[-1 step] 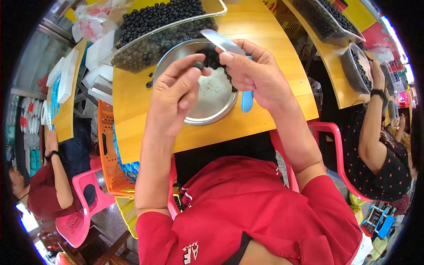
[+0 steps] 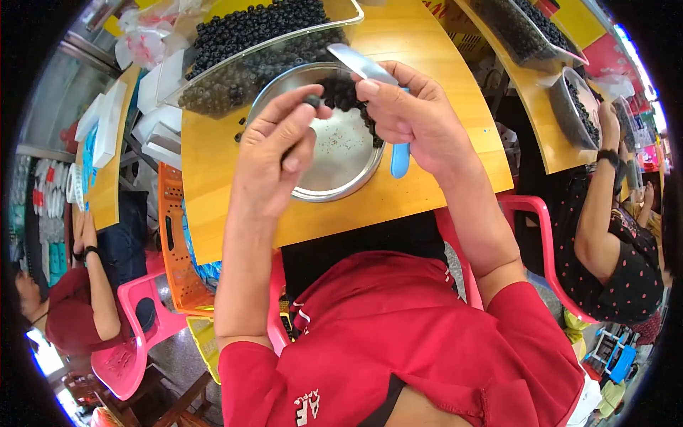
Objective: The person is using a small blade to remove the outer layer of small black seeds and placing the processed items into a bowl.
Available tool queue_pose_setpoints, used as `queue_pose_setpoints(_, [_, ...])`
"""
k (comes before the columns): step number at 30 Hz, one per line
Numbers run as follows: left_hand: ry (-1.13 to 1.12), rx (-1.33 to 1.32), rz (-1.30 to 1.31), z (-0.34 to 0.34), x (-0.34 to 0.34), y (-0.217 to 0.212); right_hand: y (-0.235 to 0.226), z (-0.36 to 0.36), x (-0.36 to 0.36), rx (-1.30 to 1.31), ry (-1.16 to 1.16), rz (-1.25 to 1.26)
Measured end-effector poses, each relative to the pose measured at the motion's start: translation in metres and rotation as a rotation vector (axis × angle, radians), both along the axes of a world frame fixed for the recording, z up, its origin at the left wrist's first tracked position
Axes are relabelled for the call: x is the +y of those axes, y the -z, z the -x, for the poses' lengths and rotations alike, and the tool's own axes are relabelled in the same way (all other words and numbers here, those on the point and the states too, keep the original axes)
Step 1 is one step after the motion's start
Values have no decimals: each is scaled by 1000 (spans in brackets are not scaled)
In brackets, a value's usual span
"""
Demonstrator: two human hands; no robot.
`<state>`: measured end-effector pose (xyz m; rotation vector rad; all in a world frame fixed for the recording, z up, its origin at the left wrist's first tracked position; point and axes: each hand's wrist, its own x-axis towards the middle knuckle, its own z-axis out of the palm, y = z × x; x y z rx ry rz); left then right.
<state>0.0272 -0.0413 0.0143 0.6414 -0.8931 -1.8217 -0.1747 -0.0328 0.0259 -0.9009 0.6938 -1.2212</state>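
Note:
My left hand pinches a small round black piece between thumb and fingertips, above the left part of a round metal bowl. My right hand is wrapped round the blue handle of a knife; the broad, round-tipped blade points up and left, apart from the piece. More black pieces lie heaped along the bowl's far and right side, partly hidden by my hands. Tiny light flecks dot the bowl's bottom.
Behind the bowl stands a clear plastic bin full of black pieces. A few loose ones lie on the wooden table left of the bowl. An orange crate is beside the table. Other people sit at tables on both sides.
The black piece in my left hand has shifted slightly left and up. My right hand and the knife have moved a little to the right, widening the gap.

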Motion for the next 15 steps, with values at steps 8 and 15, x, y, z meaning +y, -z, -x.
queue_pose_setpoints(8, [156, -612, 21, -5, -49, 6, 5, 14, -6, -69, 51, -10])
queue_pose_setpoints(15, [199, -1556, 649, 25, -73, 12, 10, 16, -5, -43, 43, 2])
